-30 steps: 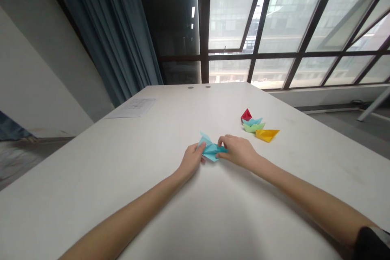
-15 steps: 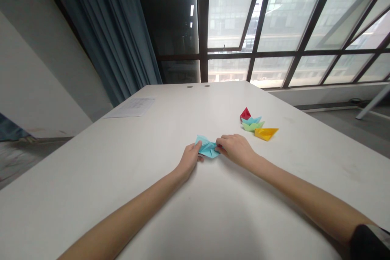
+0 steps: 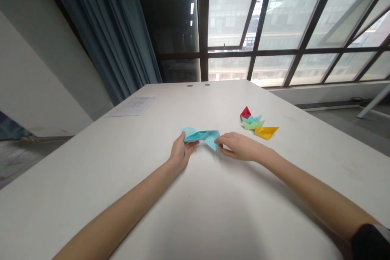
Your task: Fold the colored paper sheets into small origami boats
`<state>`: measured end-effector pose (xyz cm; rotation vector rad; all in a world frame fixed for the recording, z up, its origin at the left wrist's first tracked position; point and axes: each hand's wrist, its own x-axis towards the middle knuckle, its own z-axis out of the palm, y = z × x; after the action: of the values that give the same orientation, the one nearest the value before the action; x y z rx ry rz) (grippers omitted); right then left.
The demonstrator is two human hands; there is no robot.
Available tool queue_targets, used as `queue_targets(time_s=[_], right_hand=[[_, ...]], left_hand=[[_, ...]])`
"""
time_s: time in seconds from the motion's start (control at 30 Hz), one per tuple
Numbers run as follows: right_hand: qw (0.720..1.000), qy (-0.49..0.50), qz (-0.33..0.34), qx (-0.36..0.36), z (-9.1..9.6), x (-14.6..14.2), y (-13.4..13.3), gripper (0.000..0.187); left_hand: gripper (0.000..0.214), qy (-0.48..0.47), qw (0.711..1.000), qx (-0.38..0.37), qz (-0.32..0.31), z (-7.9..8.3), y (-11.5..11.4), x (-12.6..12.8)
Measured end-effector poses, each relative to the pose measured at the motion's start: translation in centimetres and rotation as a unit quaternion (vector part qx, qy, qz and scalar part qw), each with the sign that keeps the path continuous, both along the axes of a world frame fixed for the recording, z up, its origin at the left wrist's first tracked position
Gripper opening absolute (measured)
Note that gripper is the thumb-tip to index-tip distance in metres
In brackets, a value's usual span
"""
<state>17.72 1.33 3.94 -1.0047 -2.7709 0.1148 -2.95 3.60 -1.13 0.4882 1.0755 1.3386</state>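
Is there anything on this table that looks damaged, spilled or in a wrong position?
Nothing stands out. The left hand and right hand pinch the two ends of a light blue folded paper above the white table. Four small paper boats sit close together, intact, and a printed sheet lies flat near the far left edge.

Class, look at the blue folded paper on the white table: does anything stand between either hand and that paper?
Nothing visible does. The left hand pinches one end of the blue folded paper and the right hand pinches the other end. The four small paper boats lie apart, off to the right on the white table.
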Motion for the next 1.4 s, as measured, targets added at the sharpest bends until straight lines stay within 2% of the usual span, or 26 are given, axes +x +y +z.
queue_targets(time_s=[0.1,0.2,0.33,0.43,0.5,0.63,0.77,0.87,0.97,1.07,1.23,1.3,1.4], right_hand=[[1.0,0.011,0.008,-0.01,0.5,0.4,-0.1,0.016],[1.0,0.008,-0.03,0.004,1.1,0.6,-0.3,0.03],[0.993,0.063,-0.093,0.028,1.3,0.6,-0.2,0.033],[0.99,0.107,-0.095,0.003,0.8,0.5,0.1,0.024],[0.988,0.126,-0.085,-0.028,0.4,0.3,0.2,0.023],[0.982,0.146,-0.08,-0.092,-0.3,-0.2,0.4,0.02],[0.975,0.164,-0.103,-0.104,-0.5,-0.5,0.5,0.014],[0.967,0.195,-0.117,-0.114,-0.5,-0.3,0.6,0.014],[0.948,0.251,-0.122,-0.155,-0.6,0.1,1.1,0.017],[0.913,0.319,-0.133,-0.215,-0.7,0.8,1.9,0.022],[0.857,0.388,-0.198,-0.275,-1.0,1.6,3.1,0.025],[0.855,0.386,-0.208,-0.279,-1.2,1.8,3.3,0.026],[0.869,0.38,-0.2,-0.247,-1.7,1.9,3.3,0.035]], left_hand=[[0.023,0.013,1.0,0.02,-0.005,-0.2,0.1,-0.1],[0.028,0.087,0.993,0.083,-0.018,-0.6,0.0,-0.1],[0.042,0.221,0.954,0.184,-0.084,-0.9,-0.5,0.0],[0.048,0.256,0.93,0.22,-0.144,-0.8,-1.0,0.3],[0.05,0.247,0.926,0.224,-0.179,-0.6,-1.5,0.6],[0.055,0.182,0.936,0.21,-0.215,0.0,-2.3,1.3],[0.055,0.168,0.935,0.209,-0.233,0.4,-2.7,1.7],[0.045,0.171,0.935,0.2,-0.237,0.1,-2.7,1.8],[0.034,0.125,0.95,0.169,-0.232,-0.2,-2.6,1.8],[0.029,0.084,0.964,0.14,-0.211,-0.1,-2.4,1.7],[0.032,0.006,0.98,0.134,-0.149,0.2,-2.1,1.4],[0.035,-0.018,0.982,0.126,-0.141,0.2,-1.9,1.3],[0.032,-0.029,0.985,0.105,-0.135,0.0,-1.7,1.2]])
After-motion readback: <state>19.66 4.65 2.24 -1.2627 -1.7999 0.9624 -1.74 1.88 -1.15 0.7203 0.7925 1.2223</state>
